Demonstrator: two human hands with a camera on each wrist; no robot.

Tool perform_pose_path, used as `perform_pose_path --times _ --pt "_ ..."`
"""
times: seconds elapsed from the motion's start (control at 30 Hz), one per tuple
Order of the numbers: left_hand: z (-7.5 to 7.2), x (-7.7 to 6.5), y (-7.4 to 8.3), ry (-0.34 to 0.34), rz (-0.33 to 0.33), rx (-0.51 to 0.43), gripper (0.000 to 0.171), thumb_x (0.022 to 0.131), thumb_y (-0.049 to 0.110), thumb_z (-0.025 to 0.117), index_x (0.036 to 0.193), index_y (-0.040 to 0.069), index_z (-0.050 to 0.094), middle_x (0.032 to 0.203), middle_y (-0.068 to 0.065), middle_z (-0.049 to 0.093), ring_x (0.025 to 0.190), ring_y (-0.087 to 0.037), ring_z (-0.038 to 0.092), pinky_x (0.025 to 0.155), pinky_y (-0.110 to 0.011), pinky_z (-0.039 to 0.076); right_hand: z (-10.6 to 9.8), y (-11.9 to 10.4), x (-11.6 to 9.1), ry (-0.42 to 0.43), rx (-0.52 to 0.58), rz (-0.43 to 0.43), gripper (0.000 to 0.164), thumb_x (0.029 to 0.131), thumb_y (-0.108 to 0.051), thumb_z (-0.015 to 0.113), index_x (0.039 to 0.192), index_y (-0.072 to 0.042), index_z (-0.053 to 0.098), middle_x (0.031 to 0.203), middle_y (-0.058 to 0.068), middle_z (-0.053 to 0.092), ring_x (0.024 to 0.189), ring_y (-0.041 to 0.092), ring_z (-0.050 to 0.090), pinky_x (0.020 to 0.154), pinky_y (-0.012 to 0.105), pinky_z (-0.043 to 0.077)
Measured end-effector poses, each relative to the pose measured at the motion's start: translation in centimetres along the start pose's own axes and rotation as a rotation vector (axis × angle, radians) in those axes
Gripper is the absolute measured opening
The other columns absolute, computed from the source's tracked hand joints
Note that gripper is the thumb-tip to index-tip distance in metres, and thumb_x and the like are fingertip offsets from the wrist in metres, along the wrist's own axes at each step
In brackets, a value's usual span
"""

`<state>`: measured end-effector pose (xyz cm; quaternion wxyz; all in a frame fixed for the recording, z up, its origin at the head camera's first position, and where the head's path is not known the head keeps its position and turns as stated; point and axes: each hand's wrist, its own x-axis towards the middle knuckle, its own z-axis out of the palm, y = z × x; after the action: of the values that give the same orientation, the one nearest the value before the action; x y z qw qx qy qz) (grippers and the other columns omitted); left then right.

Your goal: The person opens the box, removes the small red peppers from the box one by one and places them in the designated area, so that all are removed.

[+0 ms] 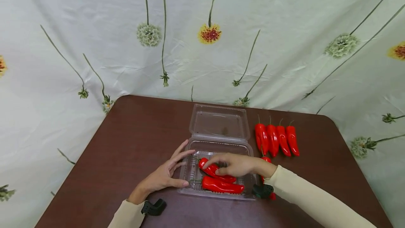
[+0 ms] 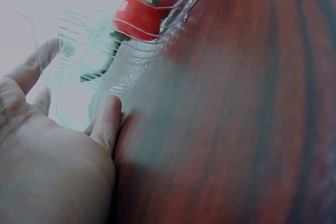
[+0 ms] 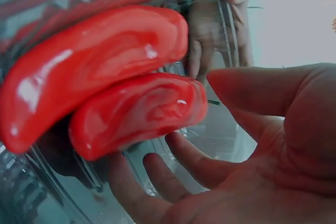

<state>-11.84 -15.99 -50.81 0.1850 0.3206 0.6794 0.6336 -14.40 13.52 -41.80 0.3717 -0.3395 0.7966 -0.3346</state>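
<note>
A clear plastic clamshell box (image 1: 218,196) lies with its lid (image 1: 221,120) folded back. Inside, two red chili peppers lie side by side: a front pepper (image 1: 223,185) and a rear pepper (image 1: 226,178), stems leftward. My right hand (image 1: 235,164) reaches over the rear pepper (image 3: 139,114). Its fingertips touch or nearly touch that pepper, and the thumb stands apart from it in the right wrist view. My left hand (image 1: 164,175) is at the box's left end, fingers spread fairly straight along the wall, thumb (image 2: 108,119) against the front corner.
Several red chili peppers (image 1: 272,140) lie in a row right of the lid, stems toward the back. Another pepper (image 1: 265,159) shows partly beneath the right forearm. The brown table (image 1: 139,133) meets a flowered cloth (image 1: 183,55) at the back.
</note>
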Motion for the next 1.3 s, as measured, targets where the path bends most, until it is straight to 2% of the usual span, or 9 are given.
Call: perform_pose_path --times 0.3,0.47,0.6,0.8,1.0,1.07,1.17,1.23,1.3 --pt "0.0 0.1 0.1 -0.005 0.000 -0.003 0.088 0.085 0.003 0.077 0.158 0.013 0.030 0.169 0.001 -0.012 0.152 -0.002 0.006 0.111 -0.017 0.029 0.9 0.4 -0.2 0.026 -0.091 0.030 0.046 0.092 0.002 0.063 0.130 -0.023 0.067 0.149 0.005 0.048 0.142 0.028 0.039 0.115 0.051 0.033" --pt "0.0 0.1 0.3 -0.005 -0.001 -0.004 0.088 0.085 0.002 0.077 0.158 0.012 0.029 0.169 0.000 -0.012 0.152 -0.003 0.005 0.111 -0.017 0.028 1.0 0.5 -0.2 0.039 -0.093 0.033 0.048 0.090 0.003 0.065 0.130 -0.023 0.068 0.153 0.009 0.042 0.140 0.031 0.039 0.104 0.043 0.043" --pt "0.0 0.1 0.3 -0.001 0.005 0.005 0.088 0.084 0.002 0.077 0.158 0.011 0.029 0.169 -0.001 -0.012 0.152 -0.004 0.005 0.111 -0.018 0.029 1.0 0.6 -0.2 0.048 -0.096 0.031 0.048 0.090 0.002 0.067 0.131 -0.023 0.068 0.147 0.007 0.048 0.133 0.027 0.045 0.099 0.037 0.045" --pt "0.1 0.1 0.2 -0.002 0.005 0.003 0.088 0.084 0.005 0.078 0.158 0.014 0.030 0.169 0.001 -0.011 0.152 -0.004 0.007 0.111 -0.018 0.029 0.8 0.6 -0.2 0.045 -0.096 0.005 0.051 0.087 0.002 0.069 0.132 -0.023 0.067 0.137 -0.002 0.058 0.126 0.018 0.051 0.107 0.040 0.040" --pt "0.0 0.0 0.1 0.000 0.009 0.015 0.089 0.084 0.004 0.078 0.158 0.014 0.030 0.169 -0.001 -0.012 0.152 -0.004 0.008 0.111 -0.019 0.030 0.6 0.5 -0.4 0.058 -0.102 0.019 0.046 0.086 -0.002 0.072 0.125 -0.027 0.068 0.132 -0.006 0.060 0.122 0.017 0.047 0.103 0.041 0.039" --pt "0.0 0.1 0.1 0.001 0.005 0.023 0.089 0.084 0.005 0.079 0.158 0.014 0.030 0.169 -0.002 -0.012 0.151 -0.003 0.009 0.114 -0.027 0.030 0.6 0.5 -0.5 0.070 -0.107 0.021 0.045 0.087 -0.002 0.072 0.125 -0.027 0.069 0.129 -0.006 0.060 0.118 0.017 0.046 0.100 0.040 0.040" --pt "0.0 0.1 0.0 0.000 -0.002 0.029 0.089 0.084 0.005 0.078 0.158 0.015 0.030 0.169 -0.001 -0.012 0.151 -0.002 0.007 0.116 -0.050 0.028 0.5 0.5 -0.9 0.103 -0.098 0.019 0.049 0.087 -0.001 0.072 0.129 -0.026 0.067 0.128 -0.003 0.059 0.116 0.017 0.047 0.097 0.038 0.042" --pt "0.0 0.1 0.0 -0.001 -0.002 0.030 0.088 0.084 0.005 0.078 0.158 0.014 0.030 0.169 -0.002 -0.012 0.151 -0.003 0.006 0.113 -0.064 0.024 0.4 0.5 -1.1 0.126 -0.092 0.007 0.052 0.087 -0.001 0.070 0.133 -0.025 0.065 0.130 0.000 0.059 0.117 0.019 0.049 0.098 0.039 0.042" --pt "0.0 0.1 -0.1 -0.002 0.002 0.035 0.088 0.084 0.004 0.078 0.158 0.013 0.029 0.169 -0.002 -0.012 0.151 -0.004 0.005 0.111 -0.067 0.024 0.3 0.5 -1.5 0.143 -0.080 0.004 0.055 0.089 -0.001 0.069 0.137 -0.026 0.062 0.134 0.000 0.058 0.120 0.021 0.050 0.100 0.041 0.043"
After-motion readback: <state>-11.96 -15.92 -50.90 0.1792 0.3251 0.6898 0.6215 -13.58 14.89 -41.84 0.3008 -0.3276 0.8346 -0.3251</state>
